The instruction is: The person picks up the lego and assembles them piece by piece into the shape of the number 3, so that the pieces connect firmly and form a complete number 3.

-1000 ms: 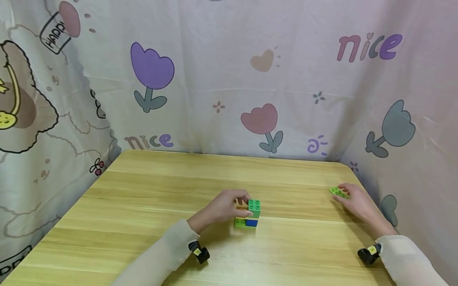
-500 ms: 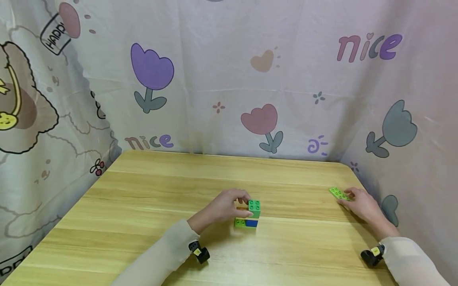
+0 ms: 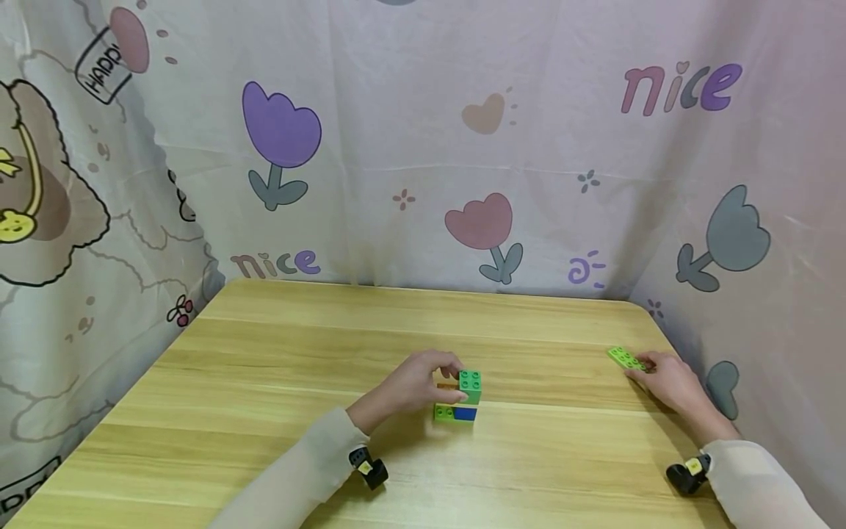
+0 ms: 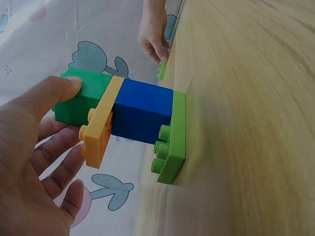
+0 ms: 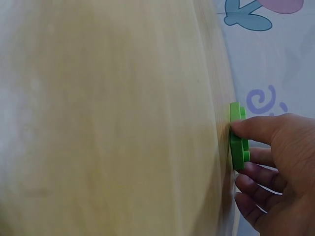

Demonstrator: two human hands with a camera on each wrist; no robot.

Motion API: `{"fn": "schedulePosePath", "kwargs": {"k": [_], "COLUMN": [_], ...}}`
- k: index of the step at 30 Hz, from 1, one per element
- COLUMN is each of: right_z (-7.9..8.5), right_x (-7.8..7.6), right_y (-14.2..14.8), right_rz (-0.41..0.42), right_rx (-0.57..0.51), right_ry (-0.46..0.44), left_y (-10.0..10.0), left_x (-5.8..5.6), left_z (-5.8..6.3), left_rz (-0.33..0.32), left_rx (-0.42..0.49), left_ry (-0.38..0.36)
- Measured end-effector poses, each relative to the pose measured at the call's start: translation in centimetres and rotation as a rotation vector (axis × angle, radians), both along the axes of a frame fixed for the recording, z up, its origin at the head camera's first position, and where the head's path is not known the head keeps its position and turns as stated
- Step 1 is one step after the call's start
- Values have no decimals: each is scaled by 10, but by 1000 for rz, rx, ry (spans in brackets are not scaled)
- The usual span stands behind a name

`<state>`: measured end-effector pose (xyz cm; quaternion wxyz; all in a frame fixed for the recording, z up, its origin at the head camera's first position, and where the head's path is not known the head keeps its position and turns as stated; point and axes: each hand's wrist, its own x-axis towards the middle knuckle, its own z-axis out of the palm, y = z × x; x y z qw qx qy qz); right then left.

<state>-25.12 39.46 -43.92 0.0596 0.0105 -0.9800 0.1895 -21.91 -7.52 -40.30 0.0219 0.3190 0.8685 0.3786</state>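
My left hand (image 3: 423, 380) pinches the green building block (image 4: 83, 96) that tops a small stack. Under the green block come an orange flat brick (image 4: 101, 132), a blue block (image 4: 142, 109) and a light green flat studded brick (image 4: 172, 147) at the table. The orange and light green bricks stick out toward my palm, past the blocks. At the table's far right, my right hand (image 3: 670, 378) holds another light green flat brick (image 3: 624, 358) between thumb and fingers at its near end. Its studs face up, and its far end shows beyond my fingers.
Both hands work over a wooden table (image 3: 297, 345). A printed curtain (image 3: 396, 132) hangs behind it and along both sides. The right-hand brick lies close to the table's right edge.
My right hand has shifted slightly right and toward me along the light green flat brick, so more of it shows. The left hand and the stack have stayed put.
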Motion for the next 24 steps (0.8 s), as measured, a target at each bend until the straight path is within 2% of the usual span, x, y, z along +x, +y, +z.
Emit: {"fn": "schedulePosePath", "kwargs": {"k": [13, 24], "right_z": [0, 10], "right_x": [-5, -2], "right_y": [-1, -14], "right_rz": [25, 70], "right_rx": [-11, -23], "right_ry": [-11, 16], "left_y": [0, -1], "left_x": [0, 0], "left_z": [-1, -2], "left_rz": [-5, -10], "left_rx": [-5, 4], "left_ry": [16, 21]}}
